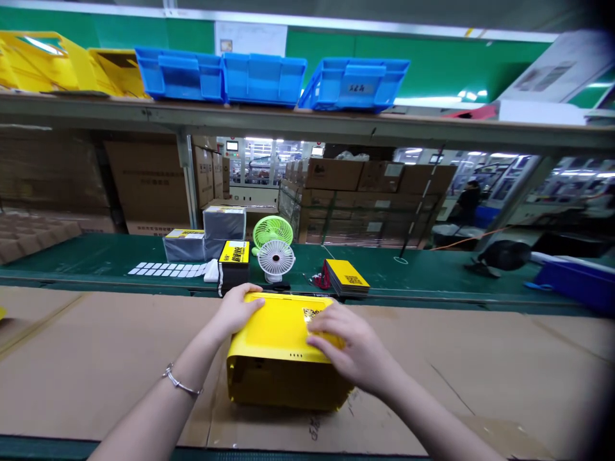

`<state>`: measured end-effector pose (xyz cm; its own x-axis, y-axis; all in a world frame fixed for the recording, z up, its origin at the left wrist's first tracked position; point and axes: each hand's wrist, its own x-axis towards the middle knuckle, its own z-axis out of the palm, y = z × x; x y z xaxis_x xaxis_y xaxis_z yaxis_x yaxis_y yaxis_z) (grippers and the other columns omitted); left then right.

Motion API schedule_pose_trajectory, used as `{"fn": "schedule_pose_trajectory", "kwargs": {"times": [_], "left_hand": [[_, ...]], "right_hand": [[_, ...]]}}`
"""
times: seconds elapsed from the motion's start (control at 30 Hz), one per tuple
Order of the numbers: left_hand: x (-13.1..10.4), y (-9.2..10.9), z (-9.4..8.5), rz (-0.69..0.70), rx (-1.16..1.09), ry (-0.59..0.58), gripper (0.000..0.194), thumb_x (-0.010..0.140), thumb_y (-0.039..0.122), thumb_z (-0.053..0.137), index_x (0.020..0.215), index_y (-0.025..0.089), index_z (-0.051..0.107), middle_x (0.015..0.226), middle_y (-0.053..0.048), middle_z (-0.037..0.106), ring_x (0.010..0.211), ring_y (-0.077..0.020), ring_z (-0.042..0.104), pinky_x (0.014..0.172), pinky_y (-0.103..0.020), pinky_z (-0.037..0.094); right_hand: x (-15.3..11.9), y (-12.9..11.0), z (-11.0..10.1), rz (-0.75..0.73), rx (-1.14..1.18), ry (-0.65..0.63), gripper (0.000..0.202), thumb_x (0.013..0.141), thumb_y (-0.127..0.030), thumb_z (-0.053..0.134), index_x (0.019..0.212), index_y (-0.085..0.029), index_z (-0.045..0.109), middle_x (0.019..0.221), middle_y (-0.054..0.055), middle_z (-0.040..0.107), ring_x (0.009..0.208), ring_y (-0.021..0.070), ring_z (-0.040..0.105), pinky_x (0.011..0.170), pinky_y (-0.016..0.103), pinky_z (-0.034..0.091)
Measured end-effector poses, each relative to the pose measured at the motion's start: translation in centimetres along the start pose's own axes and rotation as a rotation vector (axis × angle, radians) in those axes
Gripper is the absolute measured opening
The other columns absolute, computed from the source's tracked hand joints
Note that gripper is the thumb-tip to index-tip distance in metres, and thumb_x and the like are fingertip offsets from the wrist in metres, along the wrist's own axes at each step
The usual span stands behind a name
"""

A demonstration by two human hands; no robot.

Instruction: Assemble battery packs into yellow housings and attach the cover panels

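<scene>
A yellow plastic housing (278, 326) with an open, hollow front stands on the brown cardboard sheet (423, 384). My left hand (240, 308) grips its upper left edge, thumb on the top face and the other fingers over the far side. On the right part of the top, my right hand (348, 342) has its fingers bent and close together beside a printed black code. Whether something small is between those fingertips is hidden. A bracelet is round my left wrist.
Behind the cardboard, a green bench (432, 272) holds a white fan (276, 257), a green fan (272, 230), black-and-yellow boxes (234, 269), white labels (166, 269) and a stack of yellow-topped cards (346, 275). Blue bins (264, 78) sit on the overhead shelf (269, 115).
</scene>
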<state>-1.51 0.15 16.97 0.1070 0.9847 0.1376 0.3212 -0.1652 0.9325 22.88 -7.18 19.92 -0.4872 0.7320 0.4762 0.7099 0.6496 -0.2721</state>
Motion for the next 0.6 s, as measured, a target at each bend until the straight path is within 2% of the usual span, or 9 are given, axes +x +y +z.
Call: {"fn": "schedule_pose_trajectory", "kwargs": {"times": [0.07, 0.13, 0.23, 0.33, 0.4, 0.6], "left_hand": [[0.4, 0.1, 0.1, -0.047, -0.026, -0.009, 0.029, 0.068, 0.039, 0.064, 0.090, 0.019, 0.065, 0.096, -0.009, 0.068, 0.088, -0.0271, 0.063, 0.075, -0.036, 0.049], [0.8, 0.0, 0.2, -0.088, -0.065, -0.030, 0.027, 0.068, 0.039, 0.064, 0.085, 0.018, 0.064, 0.088, -0.009, 0.069, 0.082, -0.0268, 0.065, 0.069, -0.035, 0.050], [0.9, -0.4, 0.3, -0.124, -0.139, -0.063, 0.027, 0.068, 0.038, 0.064, 0.086, 0.018, 0.062, 0.086, -0.008, 0.069, 0.080, -0.0253, 0.066, 0.068, -0.034, 0.051], [0.6, -0.7, 0.4, -0.137, -0.210, -0.089, 0.029, 0.068, 0.037, 0.064, 0.090, 0.019, 0.061, 0.088, -0.008, 0.069, 0.080, -0.0237, 0.066, 0.070, -0.033, 0.051], [0.3, -0.7, 0.3, -0.141, -0.246, -0.101, 0.030, 0.069, 0.037, 0.063, 0.093, 0.019, 0.060, 0.089, -0.007, 0.069, 0.081, -0.0233, 0.066, 0.072, -0.033, 0.051], [-0.7, 0.0, 0.1, -0.158, -0.301, -0.130, 0.033, 0.068, 0.036, 0.065, 0.095, 0.018, 0.058, 0.091, -0.009, 0.068, 0.083, -0.0246, 0.066, 0.073, -0.035, 0.051]], "right_hand": [[1.1, 1.7, 0.1, 0.212, 0.035, 0.070, 0.023, 0.082, -0.037, 0.055, 0.098, -0.024, 0.064, 0.105, 0.006, 0.062, 0.102, 0.0217, 0.052, 0.092, 0.039, 0.040], [2.1, 3.5, 0.8, 0.434, 0.124, 0.087, 0.033, 0.078, -0.039, 0.058, 0.107, -0.024, 0.062, 0.117, 0.007, 0.058, 0.111, 0.0255, 0.049, 0.100, 0.044, 0.035], [2.9, 5.3, 1.9, 0.631, 0.366, -0.009, 0.037, 0.078, -0.039, 0.057, 0.112, -0.023, 0.060, 0.117, 0.008, 0.059, 0.106, 0.0254, 0.055, 0.093, 0.042, 0.043], [2.8, 6.1, 2.5, 0.682, 0.629, -0.077, 0.037, 0.078, -0.038, 0.057, 0.112, -0.023, 0.059, 0.112, 0.007, 0.063, 0.094, 0.0225, 0.063, 0.080, 0.036, 0.052], [2.3, 6.3, 2.5, 0.699, 0.765, -0.067, 0.040, 0.075, -0.037, 0.062, 0.112, -0.024, 0.058, 0.111, 0.007, 0.063, 0.094, 0.0226, 0.063, 0.081, 0.036, 0.052], [1.3, 6.3, 2.3, 0.724, 0.898, 0.013, 0.049, 0.065, -0.033, 0.071, 0.112, -0.024, 0.061, 0.105, 0.006, 0.065, 0.092, 0.0224, 0.063, 0.083, 0.037, 0.052]]}}
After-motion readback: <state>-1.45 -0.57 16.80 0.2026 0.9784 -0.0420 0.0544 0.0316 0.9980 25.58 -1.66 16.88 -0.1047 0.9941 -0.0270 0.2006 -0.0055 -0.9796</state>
